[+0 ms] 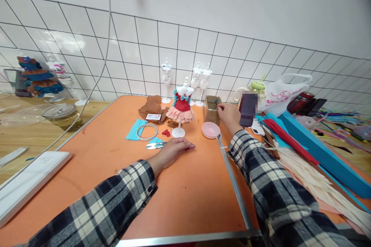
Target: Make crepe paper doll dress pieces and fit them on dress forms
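My left hand (174, 150) rests on the orange table, fingers loosely stretched to the right, with nothing visible in them. Just beyond its wrist lie small thread snips (155, 145). My right hand (230, 116) is at the rim of a brown box (211, 114), fingertips drawn together in a pinch; what they hold, if anything, is too small to see. In front of the box sits a pink bowl (210, 130). Between my hands, farther back, a small white dress form (179, 133) stands upright in a red bodice (183, 104) with a pink ruffled skirt (181, 115) and blue bow.
Three bare mini dress forms stand by the tiled wall, one a white form (166, 75). Brown crepe paper (150, 106), a wire coil (147, 132) and red scraps (166, 133) lie left. A metal ruler (234, 181), phone (248, 110) and crepe strips (307, 170) lie right; a power bank (31, 181) lies near left.
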{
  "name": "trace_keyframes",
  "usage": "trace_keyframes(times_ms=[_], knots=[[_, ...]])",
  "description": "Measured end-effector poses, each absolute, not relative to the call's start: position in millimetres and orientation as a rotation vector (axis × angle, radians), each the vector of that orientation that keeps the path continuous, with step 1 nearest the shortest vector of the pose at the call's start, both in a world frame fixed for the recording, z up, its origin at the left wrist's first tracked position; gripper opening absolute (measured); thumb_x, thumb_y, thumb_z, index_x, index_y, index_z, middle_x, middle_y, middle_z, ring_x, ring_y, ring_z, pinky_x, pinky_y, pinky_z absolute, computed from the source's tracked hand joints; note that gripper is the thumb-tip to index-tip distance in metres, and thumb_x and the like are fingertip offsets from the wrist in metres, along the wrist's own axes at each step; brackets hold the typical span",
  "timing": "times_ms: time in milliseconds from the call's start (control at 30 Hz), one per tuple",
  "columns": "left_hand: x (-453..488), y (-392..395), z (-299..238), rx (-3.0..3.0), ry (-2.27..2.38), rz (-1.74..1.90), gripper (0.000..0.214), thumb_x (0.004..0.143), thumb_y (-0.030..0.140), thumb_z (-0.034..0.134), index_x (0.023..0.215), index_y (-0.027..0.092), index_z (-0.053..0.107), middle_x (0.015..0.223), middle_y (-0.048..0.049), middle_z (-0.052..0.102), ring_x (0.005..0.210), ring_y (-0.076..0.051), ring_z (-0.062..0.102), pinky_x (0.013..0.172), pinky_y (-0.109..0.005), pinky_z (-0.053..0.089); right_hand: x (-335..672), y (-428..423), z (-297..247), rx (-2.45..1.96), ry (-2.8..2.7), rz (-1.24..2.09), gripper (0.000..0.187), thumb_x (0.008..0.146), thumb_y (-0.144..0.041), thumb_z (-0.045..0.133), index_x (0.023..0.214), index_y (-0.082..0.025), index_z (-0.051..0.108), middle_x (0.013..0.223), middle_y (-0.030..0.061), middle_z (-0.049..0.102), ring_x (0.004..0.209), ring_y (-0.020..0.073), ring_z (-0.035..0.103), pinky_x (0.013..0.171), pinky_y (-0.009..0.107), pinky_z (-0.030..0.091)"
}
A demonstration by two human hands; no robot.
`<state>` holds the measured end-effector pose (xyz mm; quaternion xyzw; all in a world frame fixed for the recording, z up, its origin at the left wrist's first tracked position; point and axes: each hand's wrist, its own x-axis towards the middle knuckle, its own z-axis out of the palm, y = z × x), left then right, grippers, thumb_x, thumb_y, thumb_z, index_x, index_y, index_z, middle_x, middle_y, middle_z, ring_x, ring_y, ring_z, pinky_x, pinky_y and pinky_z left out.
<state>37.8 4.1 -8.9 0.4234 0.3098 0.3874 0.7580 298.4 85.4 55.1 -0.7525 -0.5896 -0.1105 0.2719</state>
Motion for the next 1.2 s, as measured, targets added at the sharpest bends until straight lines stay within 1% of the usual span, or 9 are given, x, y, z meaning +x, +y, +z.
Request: trace_keyframes(times_ms=[133,267,500,633,700,833,1000,1133,1200], knots=[[37.8,3.6,-7.9,0.941,0.674,0.846,0.013,0.064,0.022,0.079,0.066,0.014,0.069,0.081,-0.0082,0.075,0.088,-0.020,0.067,0.098,-0.037,0.045,297.3,82.5,56.8,-2.015,-1.646,-0.268,0.031,0.084,-0.025,0.048,0.094,-0.025,0.078,0.099,0.0068,0.074,0.090,0.0236,0.064,0.072,0.030,0.044],[37.7,3.8,-7.6,0.956,0.677,0.849,0.012,0.065,0.022,0.078,0.066,0.014,0.069,0.081,-0.0078,0.074,0.088,-0.020,0.067,0.098,-0.037,0.046,298.0,79.6,57.5,-2.000,-1.677,-0.209,0.033,0.083,-0.024,0.047,0.092,-0.024,0.078,0.101,0.0069,0.074,0.090,0.0231,0.064,0.072,0.029,0.045],[37.7,6.2,-12.1,0.963,0.669,0.849,0.013,0.064,0.024,0.079,0.068,0.014,0.070,0.082,-0.0077,0.075,0.087,-0.020,0.068,0.097,-0.036,0.045,308.4,82.4,52.4,-1.929,-1.682,-0.001,0.036,0.083,-0.024,0.048,0.105,-0.027,0.076,0.102,0.0033,0.075,0.093,0.0225,0.065,0.077,0.030,0.048],[37.9,6.4,-11.9,0.959,0.667,0.847,0.014,0.064,0.024,0.079,0.067,0.014,0.071,0.081,-0.0072,0.075,0.087,-0.019,0.067,0.096,-0.035,0.045,308.7,77.6,47.0,-1.836,-1.707,-0.034,0.041,0.084,-0.019,0.047,0.117,-0.025,0.071,0.121,0.0036,0.068,0.103,0.0209,0.062,0.086,0.031,0.047],[37.8,6.2,-11.4,0.960,0.668,0.845,0.013,0.064,0.024,0.080,0.067,0.014,0.071,0.081,-0.0072,0.075,0.087,-0.019,0.067,0.096,-0.035,0.045,306.9,73.5,43.0,-1.766,-1.687,-0.099,0.039,0.086,-0.020,0.047,0.117,-0.024,0.071,0.126,0.0039,0.065,0.106,0.0201,0.061,0.088,0.030,0.046],[37.4,6.6,-12.0,0.960,0.670,0.842,0.013,0.064,0.024,0.080,0.069,0.014,0.072,0.082,-0.0074,0.075,0.088,-0.020,0.067,0.096,-0.035,0.045,304.7,69.9,40.5,-1.773,-1.605,-0.199,0.029,0.089,-0.028,0.049,0.103,-0.024,0.075,0.111,0.0048,0.071,0.098,0.0218,0.062,0.081,0.031,0.046],[36.9,7.1,-12.6,0.945,0.668,0.843,0.013,0.064,0.023,0.080,0.068,0.014,0.071,0.081,-0.0076,0.075,0.087,-0.020,0.067,0.094,-0.035,0.046,304.5,72.6,54.3,-1.818,-1.470,-0.207,0.019,0.086,-0.032,0.056,0.094,-0.024,0.071,0.096,0.0036,0.073,0.086,0.0225,0.063,0.073,0.031,0.043],[37.1,5.9,-10.8,0.928,0.661,0.849,0.014,0.064,0.022,0.080,0.068,0.013,0.071,0.081,-0.0082,0.075,0.087,-0.020,0.067,0.094,-0.034,0.047,284.5,53.4,52.2,-1.596,-1.460,-0.204,0.025,0.089,-0.030,0.050,0.107,-0.019,0.065,0.097,0.0066,0.071,0.082,0.0207,0.061,0.072,0.031,0.043],[37.3,5.3,-10.0,0.917,0.656,0.857,0.013,0.064,0.022,0.080,0.069,0.013,0.071,0.080,-0.0077,0.075,0.087,-0.020,0.067,0.093,-0.034,0.047,265.2,31.9,40.7,-1.420,-1.567,-0.122,0.027,0.090,-0.030,0.048,0.107,-0.017,0.065,0.095,0.0076,0.070,0.077,0.0192,0.060,0.071,0.031,0.045]])
